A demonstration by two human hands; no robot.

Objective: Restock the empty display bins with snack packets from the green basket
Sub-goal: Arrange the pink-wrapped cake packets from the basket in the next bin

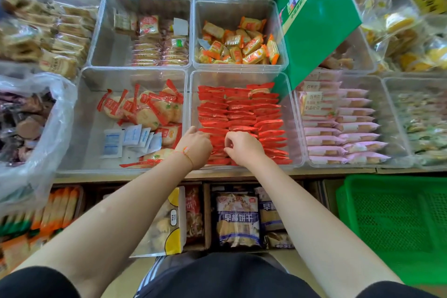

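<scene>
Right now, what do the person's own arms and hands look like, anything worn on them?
Both forearms are bare, with no sleeves reaching the wrists and no gloves. The left hand has a thin cord bracelet at the wrist, orange and pink with a small tag-like bit. The right hand shows no ring, watch or band. Dark short sleeves appear at the bottom corners of the head view.

Scene evenly, brightly lit; shadows soft. Glare seen on red packets (239, 118) and clear bins (242, 34). Edges bent by wide lens, corners blurred.
</scene>
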